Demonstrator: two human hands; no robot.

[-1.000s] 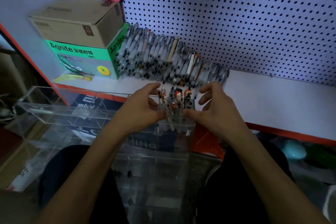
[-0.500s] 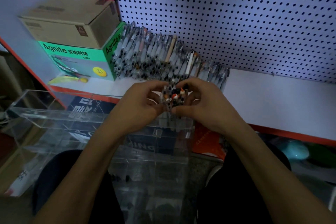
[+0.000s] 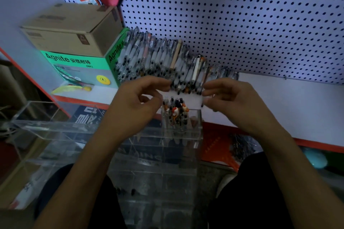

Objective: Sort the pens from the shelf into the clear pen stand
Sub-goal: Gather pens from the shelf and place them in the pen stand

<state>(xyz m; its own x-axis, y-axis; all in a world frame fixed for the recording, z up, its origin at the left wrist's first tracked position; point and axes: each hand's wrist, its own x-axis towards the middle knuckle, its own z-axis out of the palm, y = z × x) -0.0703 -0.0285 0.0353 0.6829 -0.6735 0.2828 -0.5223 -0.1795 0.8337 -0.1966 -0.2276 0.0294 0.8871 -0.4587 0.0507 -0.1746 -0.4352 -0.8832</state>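
Slim pens [image 3: 176, 112] fill the clear acrylic stand [image 3: 193, 128].

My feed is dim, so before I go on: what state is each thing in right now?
left hand: fingers loosely curled, holding nothing, beside the standing pens
right hand: fingers loosely curled, holding nothing
clear pen stand: upright, one compartment part filled
pens in the stand: upright, bunched together
pens on the shelf: a long row leaning against the pegboard
brown box: closed, stacked on the green box
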